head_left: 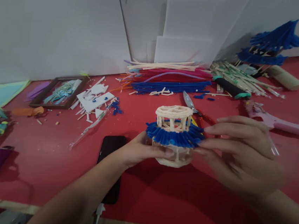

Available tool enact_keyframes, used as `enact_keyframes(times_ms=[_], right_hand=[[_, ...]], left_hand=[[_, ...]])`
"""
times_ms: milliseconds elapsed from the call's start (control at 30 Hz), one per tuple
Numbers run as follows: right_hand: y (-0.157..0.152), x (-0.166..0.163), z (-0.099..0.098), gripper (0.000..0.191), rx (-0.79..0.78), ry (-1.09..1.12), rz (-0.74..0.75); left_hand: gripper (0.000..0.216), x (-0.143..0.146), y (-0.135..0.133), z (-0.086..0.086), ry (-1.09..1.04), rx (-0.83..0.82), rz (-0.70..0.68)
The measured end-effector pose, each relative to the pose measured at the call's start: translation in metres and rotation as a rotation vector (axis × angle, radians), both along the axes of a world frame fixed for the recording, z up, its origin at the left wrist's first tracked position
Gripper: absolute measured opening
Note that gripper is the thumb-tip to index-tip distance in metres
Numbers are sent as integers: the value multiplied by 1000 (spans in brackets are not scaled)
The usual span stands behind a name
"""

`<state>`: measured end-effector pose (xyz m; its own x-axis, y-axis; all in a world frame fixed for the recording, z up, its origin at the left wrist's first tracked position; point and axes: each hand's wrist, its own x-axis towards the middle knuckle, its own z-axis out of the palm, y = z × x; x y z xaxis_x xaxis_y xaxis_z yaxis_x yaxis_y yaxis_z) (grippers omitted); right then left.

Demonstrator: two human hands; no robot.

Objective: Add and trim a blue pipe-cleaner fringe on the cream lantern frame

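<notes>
A small round pavilion-like model (177,161) of cream pipe cleaners is held upright above the table. A skirt of blue pipe-cleaner pieces (175,135) rings its middle, with cream posts and a spoked ring on top. My left hand (145,150) is closed around the lower tier from the left, thumb across the front; its other fingers are mostly hidden behind. At the right edge of the blue skirt, the thumb and fingertips of my right hand (243,152) pinch close together on the blue ends. Behind the model lie red-handled pliers (190,101), partly covered.
Bundled pipe cleaners (168,80) lie along the back wall. A pink glue gun (283,123) is at right, below a blue-roofed model (275,43). A black phone (112,150) with a cable lies under my left forearm. White scraps (94,99) and a framed tray (58,91) are left.
</notes>
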<state>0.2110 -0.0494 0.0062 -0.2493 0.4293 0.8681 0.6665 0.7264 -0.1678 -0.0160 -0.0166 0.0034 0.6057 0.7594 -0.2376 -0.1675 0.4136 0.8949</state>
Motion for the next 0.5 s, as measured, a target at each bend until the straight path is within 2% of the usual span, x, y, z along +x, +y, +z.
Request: enact_keyframes(times_ms=[500], right_hand=[[-3,-10,-6,16,2,7,-40]], left_hand=[[51,-1,-2,2,67,-26,18]])
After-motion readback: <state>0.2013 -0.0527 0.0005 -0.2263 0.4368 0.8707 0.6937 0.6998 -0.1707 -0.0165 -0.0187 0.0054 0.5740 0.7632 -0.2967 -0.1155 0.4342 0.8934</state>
